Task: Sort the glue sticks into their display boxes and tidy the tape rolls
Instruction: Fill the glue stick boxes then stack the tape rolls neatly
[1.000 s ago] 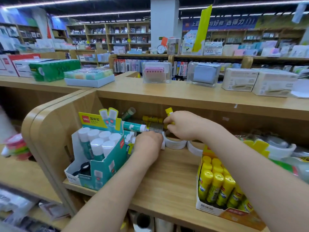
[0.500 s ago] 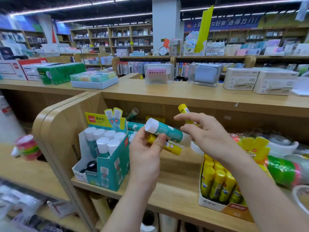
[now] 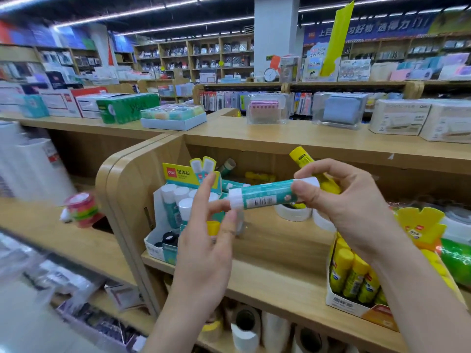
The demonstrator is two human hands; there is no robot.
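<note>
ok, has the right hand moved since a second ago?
Yes. The right hand has risen off the tape rolls and come toward the camera, gripping a teal stick.

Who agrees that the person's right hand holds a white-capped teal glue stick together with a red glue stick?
The second stick is yellow, not red. The head view shows the right hand holding the white-capped teal glue stick together with a yellow glue stick.

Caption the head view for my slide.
Right hand grips yellow glue stick and teal glue stick; left hand touches its cap.
</note>
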